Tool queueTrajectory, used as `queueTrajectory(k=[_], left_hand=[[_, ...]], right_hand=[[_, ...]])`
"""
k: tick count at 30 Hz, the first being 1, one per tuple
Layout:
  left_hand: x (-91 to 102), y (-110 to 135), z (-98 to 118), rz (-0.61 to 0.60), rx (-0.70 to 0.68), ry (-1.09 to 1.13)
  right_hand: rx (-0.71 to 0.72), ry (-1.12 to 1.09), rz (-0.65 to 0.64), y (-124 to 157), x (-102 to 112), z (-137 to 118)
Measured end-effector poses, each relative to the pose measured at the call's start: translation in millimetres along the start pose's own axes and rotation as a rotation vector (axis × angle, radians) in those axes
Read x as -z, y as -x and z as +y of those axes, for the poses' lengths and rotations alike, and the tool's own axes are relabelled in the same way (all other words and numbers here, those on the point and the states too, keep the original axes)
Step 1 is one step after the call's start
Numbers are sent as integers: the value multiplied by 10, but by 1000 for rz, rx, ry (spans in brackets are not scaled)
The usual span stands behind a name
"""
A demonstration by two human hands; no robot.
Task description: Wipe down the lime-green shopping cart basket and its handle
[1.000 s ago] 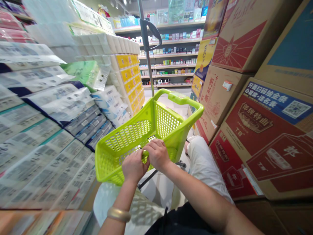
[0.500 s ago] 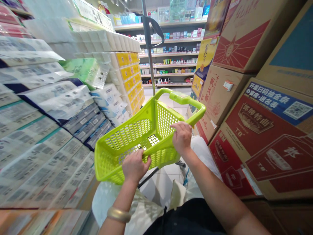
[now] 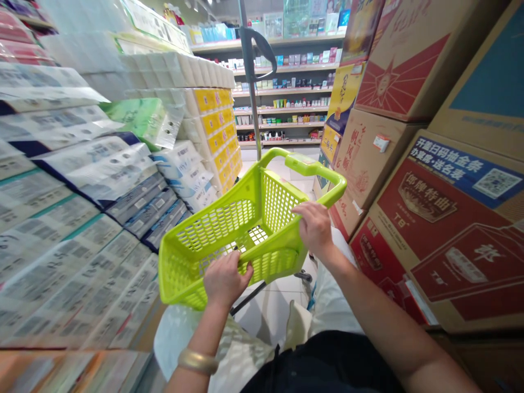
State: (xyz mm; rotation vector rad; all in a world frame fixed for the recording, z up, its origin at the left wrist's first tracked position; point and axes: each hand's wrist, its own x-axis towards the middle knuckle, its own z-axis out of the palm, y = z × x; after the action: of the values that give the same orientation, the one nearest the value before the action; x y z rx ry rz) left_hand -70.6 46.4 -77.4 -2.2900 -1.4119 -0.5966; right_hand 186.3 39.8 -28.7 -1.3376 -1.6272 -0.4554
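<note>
- Lime-green plastic across the centre of the frame: shopping cart (image 3: 268, 265), with latticed walls, near side turned toward the lower edge, broad handle (image 3: 303, 162) up at the right end.
- At centre, left hand (image 3: 224, 279) on the near rim (image 3: 270, 244): fingers bent over the edge toward the inside, thumb on the outer face, plastic pinched between.
- Right of centre, right hand (image 3: 316, 230) on the same rim, just below the handle: fingers curled over the edge, fingertips toward the inside, thumb hidden from view.
- Cart directly under both sets of fingers and in contact with them; basket stretching beyond the knuckles, up the frame; open length of rim between the hands, well apart.
- Gold-coloured bangle (image 3: 198, 362) on the left forearm, lower left of centre.
- Pale trousers (image 3: 176, 333) close beneath the cart's lower left end.
- Stacked tissue packs (image 3: 131, 164) along the left of the frame, cardboard cartons (image 3: 458, 218) along the right.
- Upper centre: grey pole (image 3: 252, 109) with a dark loop, in front of loaded shelves (image 3: 286, 91).
</note>
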Motion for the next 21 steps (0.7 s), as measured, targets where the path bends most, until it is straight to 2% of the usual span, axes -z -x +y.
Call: queueTrajectory(k=[3,5,8,11,14,16,18,21], left_hand=[[-10,-6,21,0,4,13],[-14,-14,34,-5,8,22],[-19,-27,43,-14,15,19],[-24,-32,35,-11,-9,14],[-23,-25,25,10,-34,12],[-15,-13,24,14,-38,9],[-5,0,31,7,-35,6],[10,15,47,0,-19,9]], right_hand=[[-112,77,140,-103,116,190],[-156,96,145,-79,60,122],[-135,46,21,86,-184,-224],[5,-56,-117,300,-479,-647],[93,-112,-199,411,-622,-873],[109,-136,-254,389,-563,-837],[96,-132,-254,305,-392,-659],[-4,-46,-103,125,-44,-245]])
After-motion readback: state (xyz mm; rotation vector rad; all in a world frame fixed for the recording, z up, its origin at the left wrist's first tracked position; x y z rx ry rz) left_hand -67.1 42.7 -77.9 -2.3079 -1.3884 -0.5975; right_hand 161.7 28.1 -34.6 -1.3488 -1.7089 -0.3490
